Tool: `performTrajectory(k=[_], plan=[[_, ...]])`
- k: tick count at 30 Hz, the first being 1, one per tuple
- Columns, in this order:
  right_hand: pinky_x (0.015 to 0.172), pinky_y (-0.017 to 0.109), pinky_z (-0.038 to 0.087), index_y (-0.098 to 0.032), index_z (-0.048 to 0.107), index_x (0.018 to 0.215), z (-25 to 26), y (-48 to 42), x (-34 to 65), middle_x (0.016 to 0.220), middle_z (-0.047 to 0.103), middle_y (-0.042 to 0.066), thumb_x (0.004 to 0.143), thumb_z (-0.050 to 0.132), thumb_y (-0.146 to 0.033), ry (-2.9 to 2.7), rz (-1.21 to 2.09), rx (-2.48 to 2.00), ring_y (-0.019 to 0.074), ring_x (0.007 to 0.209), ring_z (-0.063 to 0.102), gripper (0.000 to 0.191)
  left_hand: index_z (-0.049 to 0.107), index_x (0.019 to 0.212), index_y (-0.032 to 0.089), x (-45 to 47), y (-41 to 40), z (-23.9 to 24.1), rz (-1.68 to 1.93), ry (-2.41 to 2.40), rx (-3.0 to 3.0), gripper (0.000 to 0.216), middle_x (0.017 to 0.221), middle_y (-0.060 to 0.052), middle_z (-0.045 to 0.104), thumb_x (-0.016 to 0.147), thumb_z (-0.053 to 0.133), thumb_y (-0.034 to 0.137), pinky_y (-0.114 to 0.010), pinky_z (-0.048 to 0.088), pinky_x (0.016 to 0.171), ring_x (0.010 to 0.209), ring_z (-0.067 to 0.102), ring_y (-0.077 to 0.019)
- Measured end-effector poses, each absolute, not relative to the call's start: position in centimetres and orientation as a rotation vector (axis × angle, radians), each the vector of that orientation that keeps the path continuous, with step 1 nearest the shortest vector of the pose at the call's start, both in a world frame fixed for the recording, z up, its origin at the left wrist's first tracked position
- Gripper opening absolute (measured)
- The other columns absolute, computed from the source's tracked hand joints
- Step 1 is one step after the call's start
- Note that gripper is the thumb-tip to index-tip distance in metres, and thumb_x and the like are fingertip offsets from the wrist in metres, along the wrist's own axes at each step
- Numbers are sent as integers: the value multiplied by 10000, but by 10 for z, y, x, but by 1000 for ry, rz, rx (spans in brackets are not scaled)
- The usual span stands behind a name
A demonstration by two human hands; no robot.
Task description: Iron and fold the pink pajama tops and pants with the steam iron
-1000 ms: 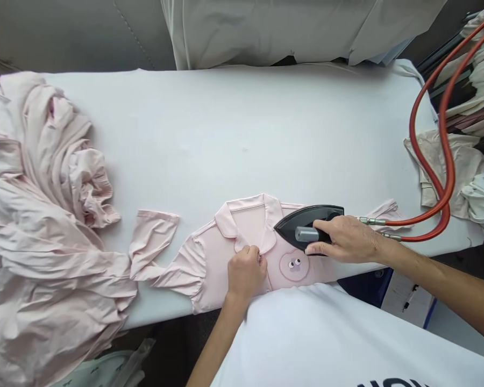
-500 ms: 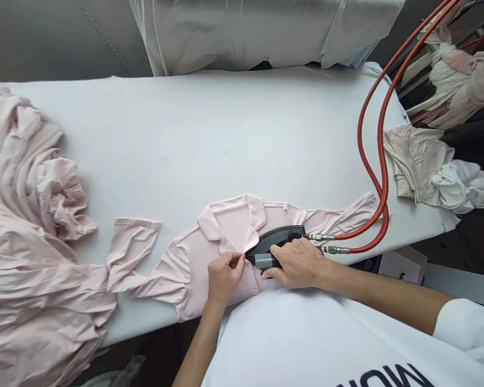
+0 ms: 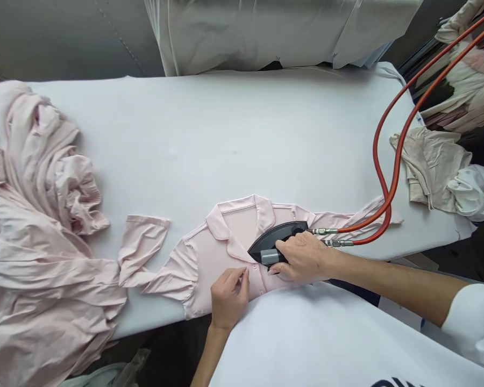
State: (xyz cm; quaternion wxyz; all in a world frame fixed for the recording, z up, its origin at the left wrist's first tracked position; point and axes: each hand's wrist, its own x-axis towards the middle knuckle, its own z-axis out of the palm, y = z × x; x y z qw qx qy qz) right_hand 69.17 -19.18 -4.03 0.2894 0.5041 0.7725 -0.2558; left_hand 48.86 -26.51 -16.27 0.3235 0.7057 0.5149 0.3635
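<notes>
Grasping the iron (image 3: 276,235) over the shirt (image 3: 212,263) on the board's (image 3: 226,134) near edge is my right hand (image 3: 304,257). My left hand (image 3: 228,298) curls near a button (image 3: 255,266); whether it pinches the shirt, I cannot tell.

The right hand (image 3: 300,258) is gripping firmly, its thumb lying on the near side of the grip and its forefinger on the far side, while the right forearm (image 3: 391,279) is stretching nearly straight behind. The left hand (image 3: 229,298) is hovering or resting left of the grip and nearer the body, thumb and forefinger tips almost meeting; the left forearm (image 3: 208,352) is slanting bodyward below.
</notes>
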Motion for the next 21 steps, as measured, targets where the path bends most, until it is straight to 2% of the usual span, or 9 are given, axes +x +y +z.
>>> performTrajectory(k=[2,6,10,13,16,18,21], plan=[[620,311,406,-153,607,899,-42,-190,690,781,695,131,935,369,-628,2087,-686,1305,297,742,687,533,670,836,185,485,-265,-160,913,1458,1778,111,678,7,648,899,585,219,-220,457,582,567,556,-94],[599,298,372,-166,604,850,-36,-177,712,750,692,131,911,396,-670,2111,-659,1272,284,711,678,549,687,787,193,471,-269,-152,853,1607,1594,209,654,-5,640,905,576,324,-237,444,576,568,551,-111],[635,305,385,-194,592,825,-34,-141,780,776,696,113,920,357,-683,2016,-642,1680,255,736,658,551,688,746,200,431,-308,-149,703,1666,1210,276,634,-13,621,868,587,426,-255,450,584,574,549,-135],[733,357,423,-191,610,938,-23,-138,839,947,698,162,950,328,-585,1927,-511,2036,283,903,645,485,665,729,181,397,-352,-164,365,1575,926,311,631,-22,633,861,533,429,-255,442,562,575,579,-154],[802,430,431,-226,600,1128,-6,-195,872,1189,638,206,877,470,-571,1830,-150,2423,333,1097,592,446,642,682,179,372,-372,-182,13,1631,953,247,642,-45,656,838,503,310,-276,438,584,622,628,-198],[748,438,454,-296,640,1038,-8,-252,868,1063,680,177,800,556,-596,1610,-248,2684,323,934,646,392,615,585,189,364,-366,-183,-56,1659,1054,179,632,-60,656,751,551,201,-308,438,638,684,651,-242],[604,428,474,-316,668,823,-38,-318,827,687,644,109,760,523,-654,1331,-816,2804,268,558,595,373,619,540,202,365,-335,-161,-82,1412,1331,170,628,-53,664,642,534,96,-319,426,668,691,646,-245]])
